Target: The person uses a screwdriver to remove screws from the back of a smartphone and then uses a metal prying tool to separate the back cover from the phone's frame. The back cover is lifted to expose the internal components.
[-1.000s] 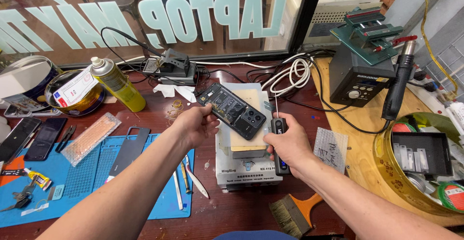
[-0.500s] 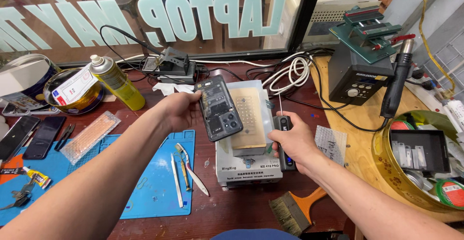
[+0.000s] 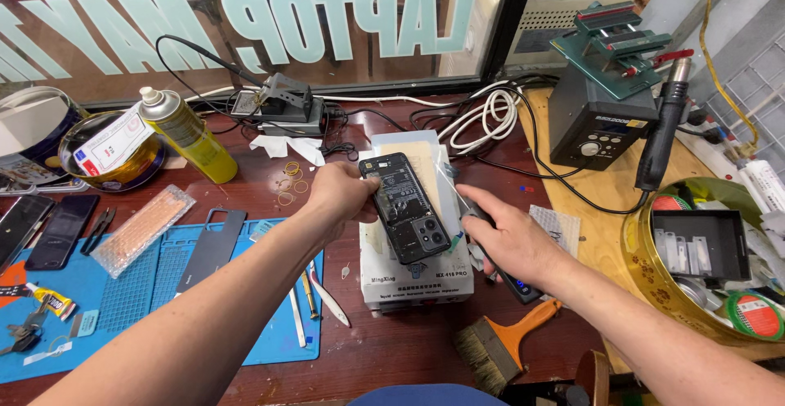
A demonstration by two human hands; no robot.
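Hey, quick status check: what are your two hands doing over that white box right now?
Left hand grips opened black phone above white heating box. Right hand holds thin-tipped tool at phone's edge. Nothing between them.

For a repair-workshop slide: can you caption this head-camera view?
Left hand holds an opened phone over a white heating plate; right hand brings an electric screwdriver to it.

Pale lettered window sign (image 3: 245, 13) at back, white red-edged label (image 3: 108, 143) (on tin, left), small station display (image 3: 607, 122).
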